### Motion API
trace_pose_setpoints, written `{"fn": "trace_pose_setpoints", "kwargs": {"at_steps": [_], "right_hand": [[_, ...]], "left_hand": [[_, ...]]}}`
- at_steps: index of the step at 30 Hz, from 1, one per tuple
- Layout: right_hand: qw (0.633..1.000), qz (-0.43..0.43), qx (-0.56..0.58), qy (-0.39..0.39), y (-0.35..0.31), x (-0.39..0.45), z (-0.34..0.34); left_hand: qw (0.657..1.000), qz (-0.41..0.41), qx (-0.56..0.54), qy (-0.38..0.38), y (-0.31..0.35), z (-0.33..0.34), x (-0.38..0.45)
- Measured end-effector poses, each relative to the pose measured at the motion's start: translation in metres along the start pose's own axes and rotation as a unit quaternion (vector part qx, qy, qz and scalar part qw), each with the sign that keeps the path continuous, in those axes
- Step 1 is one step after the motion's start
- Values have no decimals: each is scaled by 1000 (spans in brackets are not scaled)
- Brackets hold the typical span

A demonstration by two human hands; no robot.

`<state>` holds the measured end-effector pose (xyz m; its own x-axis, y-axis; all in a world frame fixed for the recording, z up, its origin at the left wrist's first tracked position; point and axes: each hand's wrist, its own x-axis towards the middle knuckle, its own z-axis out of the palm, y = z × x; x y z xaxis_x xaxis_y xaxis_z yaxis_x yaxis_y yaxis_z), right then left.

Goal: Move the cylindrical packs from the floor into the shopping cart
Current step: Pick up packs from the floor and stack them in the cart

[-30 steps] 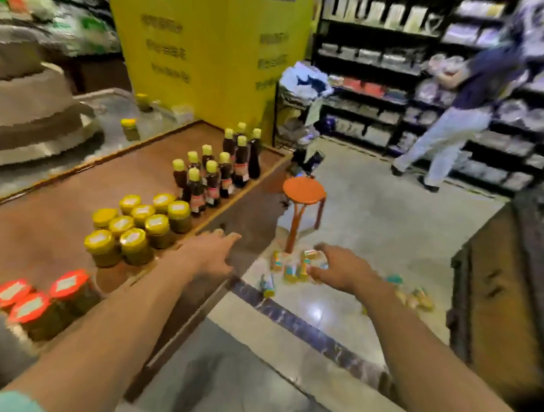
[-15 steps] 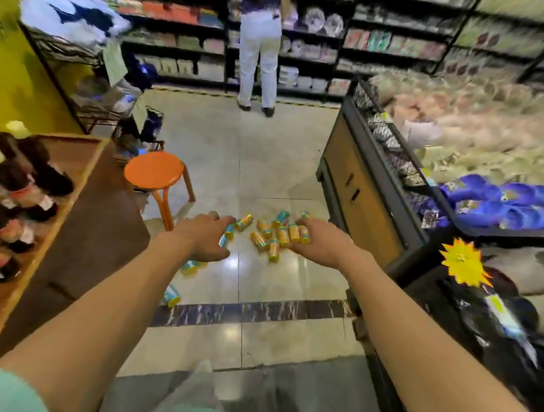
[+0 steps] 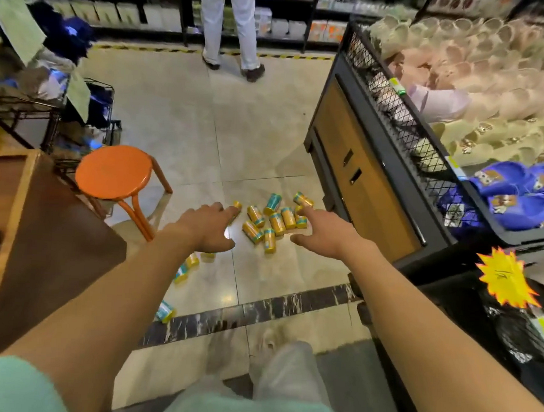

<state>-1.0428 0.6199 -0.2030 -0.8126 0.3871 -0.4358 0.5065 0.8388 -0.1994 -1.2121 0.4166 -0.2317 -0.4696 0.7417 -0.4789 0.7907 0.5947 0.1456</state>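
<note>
While both arms reach out over the floor (image 3: 261, 148), the left hand (image 3: 208, 231) and the right hand (image 3: 321, 236) are apart, fingers loose, holding nothing. The yellow packs (image 3: 273, 221) lie in a heap on the tiles between the two hands. More packs (image 3: 182, 272) lie nearer, under the left arm. An orange stool (image 3: 113, 172) stands close by on the left.

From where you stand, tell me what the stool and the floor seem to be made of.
Orange stool: probably painted metal or moulded plastic; the seat is smooth, with a soft sheen, on thin tubular legs.
Floor: polished stone or ceramic tile; it is glossy, with grout lines, light reflections and a dark veined, marble-like strip.
</note>
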Motion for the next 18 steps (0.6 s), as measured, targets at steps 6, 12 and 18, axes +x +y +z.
{"fn": "trace_pose_setpoints", "kwargs": {"at_steps": [6,12,18], "right_hand": [[999,9,-10,-53,37,117,0],[993,0,-24,-115,95,269,30],[988,21,5,-154,150,420,138]], "left_hand": [[999,-10,5,-47,-11,5,113],[996,-42,-51,-58,-27,17,261],[994,-23,-100,-25,-52,99,427]]}}
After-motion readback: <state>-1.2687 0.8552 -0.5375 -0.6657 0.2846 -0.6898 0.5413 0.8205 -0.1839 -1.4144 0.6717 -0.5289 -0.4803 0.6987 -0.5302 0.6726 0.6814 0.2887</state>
